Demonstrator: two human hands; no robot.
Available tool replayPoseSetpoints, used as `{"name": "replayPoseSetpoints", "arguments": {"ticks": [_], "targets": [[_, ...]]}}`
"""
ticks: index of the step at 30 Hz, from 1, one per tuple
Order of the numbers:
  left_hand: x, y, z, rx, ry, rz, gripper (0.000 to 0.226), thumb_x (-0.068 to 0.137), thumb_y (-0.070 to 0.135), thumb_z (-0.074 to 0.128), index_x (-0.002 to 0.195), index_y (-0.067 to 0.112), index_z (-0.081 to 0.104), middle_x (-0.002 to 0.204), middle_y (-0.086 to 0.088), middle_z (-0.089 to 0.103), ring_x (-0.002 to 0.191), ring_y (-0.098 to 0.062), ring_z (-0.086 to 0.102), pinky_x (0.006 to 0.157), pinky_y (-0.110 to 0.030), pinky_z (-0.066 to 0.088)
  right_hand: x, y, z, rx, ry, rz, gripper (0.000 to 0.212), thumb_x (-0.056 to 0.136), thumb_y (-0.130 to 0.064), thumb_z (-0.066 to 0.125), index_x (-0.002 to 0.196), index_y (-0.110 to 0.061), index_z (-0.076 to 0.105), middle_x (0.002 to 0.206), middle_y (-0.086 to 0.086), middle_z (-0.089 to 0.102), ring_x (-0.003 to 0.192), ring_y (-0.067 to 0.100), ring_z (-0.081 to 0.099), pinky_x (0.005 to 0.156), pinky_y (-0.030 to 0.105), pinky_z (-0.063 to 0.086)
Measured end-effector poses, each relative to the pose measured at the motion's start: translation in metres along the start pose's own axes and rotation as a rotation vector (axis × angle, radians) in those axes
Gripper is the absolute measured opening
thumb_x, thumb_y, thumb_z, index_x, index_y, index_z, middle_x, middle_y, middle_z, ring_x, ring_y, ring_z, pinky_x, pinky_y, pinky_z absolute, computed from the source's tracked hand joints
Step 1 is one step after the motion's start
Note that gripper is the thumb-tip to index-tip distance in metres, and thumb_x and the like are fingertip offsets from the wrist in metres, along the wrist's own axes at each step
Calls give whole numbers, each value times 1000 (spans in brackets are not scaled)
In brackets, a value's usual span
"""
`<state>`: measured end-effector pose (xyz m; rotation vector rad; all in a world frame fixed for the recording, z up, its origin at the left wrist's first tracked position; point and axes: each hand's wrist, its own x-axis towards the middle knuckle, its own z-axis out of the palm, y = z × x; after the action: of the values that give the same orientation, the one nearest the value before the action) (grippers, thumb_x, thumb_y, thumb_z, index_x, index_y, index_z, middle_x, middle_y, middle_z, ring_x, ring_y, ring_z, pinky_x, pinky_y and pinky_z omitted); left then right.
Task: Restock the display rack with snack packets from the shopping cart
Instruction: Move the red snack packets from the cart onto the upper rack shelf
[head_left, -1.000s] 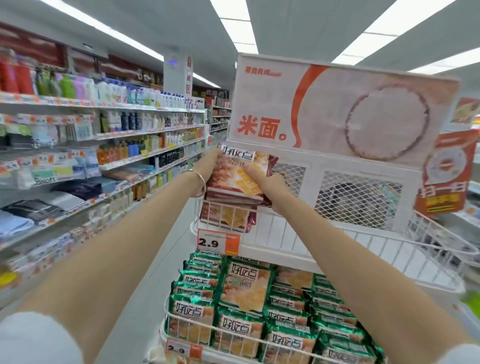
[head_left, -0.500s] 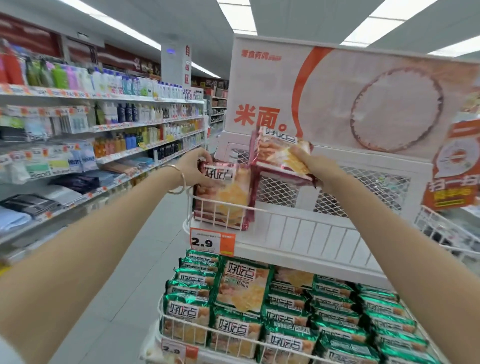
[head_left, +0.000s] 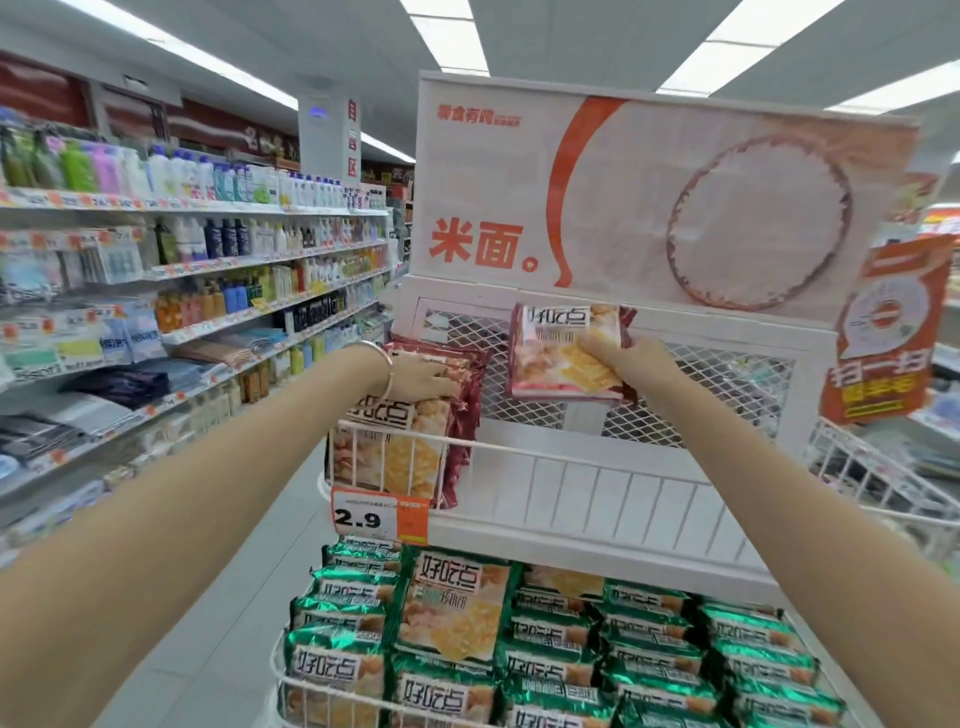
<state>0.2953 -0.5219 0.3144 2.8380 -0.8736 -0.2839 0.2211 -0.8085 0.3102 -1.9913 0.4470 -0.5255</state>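
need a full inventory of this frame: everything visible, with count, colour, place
display rack: one, white wire, centre
header sign: one, white with orange print, atop the rack
red packets: at least two, red, upright at the top basket's left end
held packet: one, red, in front of the rack's mesh back
green packets: many, green, lower tier
price tag: one, white and orange, top basket's front
poster: one, orange, right of the rack
store shelves: several tiers, mixed bottles, left
bracelet: one, silver, left wrist
left hand: grips the red packets' top
right hand: holds the held packet
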Motion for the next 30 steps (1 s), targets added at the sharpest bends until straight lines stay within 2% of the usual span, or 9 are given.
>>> {"name": "replayPoseSetpoints", "arguments": {"ticks": [5, 7, 10, 12, 18, 21, 24, 27, 30], "targets": [[43, 24, -8, -59, 281, 77, 59, 104, 36, 47, 158, 27, 24, 165, -4, 22, 148, -27, 30, 119, -36, 27, 16, 14, -1, -293, 7, -149, 50, 77, -52, 80, 97, -8, 70, 93, 10, 75, 83, 21, 71, 73, 34, 55], [62, 35, -1, -5, 209, 95, 57, 106, 33, 43, 158, 28, 22, 166, -5, 16, 151, -28, 22, 122, -38, 19, 24, 32, 14, -215, -103, -157, 36, 80, -45, 80, 99, -17, 67, 94, 1, 73, 79, 11, 68, 71, 28, 56], [77, 47, 10, 132, 80, 63, 56, 108, 36, 36, 159, 30, 17, 168, -7, 2, 154, -29, 7, 124, -44, 9, 37, 61, 34, -145, -375, -6, 51, 77, -35, 86, 118, -16, 63, 112, 5, 72, 93, 16, 70, 80, 33, 59], [86, 49, 13, 202, 40, 44, 57, 107, 42, 35, 159, 33, 12, 168, -6, 0, 155, -27, 0, 124, -47, 7, 42, 69, 41, -267, -496, 63, 51, 80, -20, 83, 124, -19, 56, 109, 0, 68, 92, 16, 66, 71, 30, 56], [99, 45, 13, 303, 24, -11, 62, 104, 56, 27, 160, 35, 11, 168, -2, -5, 154, -26, -7, 122, -50, 3, 63, 84, 64, -175, -274, 41, 66, 65, -3, 89, 120, -6, 51, 116, 12, 65, 96, 29, 69, 71, 44, 63], [99, 42, 16, 290, 20, -8, 66, 101, 63, 25, 160, 36, 8, 168, 0, -8, 154, -25, -8, 123, -53, 1, 51, 73, 53, -428, -61, -272, 71, 77, -9, 81, 131, -10, 35, 130, 4, 40, 116, 24, 52, 81, 24, 53], [99, 43, 17, 291, 31, 2, 68, 101, 64, 29, 160, 36, 7, 168, 1, -9, 154, -26, -8, 122, -54, 1, 39, 65, 39, -978, -97, -732, 74, 83, -22, 76, 145, -20, 36, 158, 10, 22, 144, 30, 25, 113, 45, 36], [101, 44, 16, 294, 16, -9, 70, 99, 68, 25, 159, 37, 7, 168, 2, -9, 154, -25, -8, 121, -53, 0, 39, 68, 42, -1181, -299, -744, 80, 83, -18, 75, 150, -26, 32, 165, 12, 6, 153, 32, 4, 121, 49, 23], [97, 43, 13, 159, 31, -3, 68, 99, 68, 23, 158, 34, 23, 168, -2, 6, 154, -28, 6, 124, -51, 6, 38, 59, 42, -1158, -324, -701, 73, 85, -18, 71, 148, -32, 36, 166, 12, 8, 152, 31, 7, 120, 49, 21]]}}
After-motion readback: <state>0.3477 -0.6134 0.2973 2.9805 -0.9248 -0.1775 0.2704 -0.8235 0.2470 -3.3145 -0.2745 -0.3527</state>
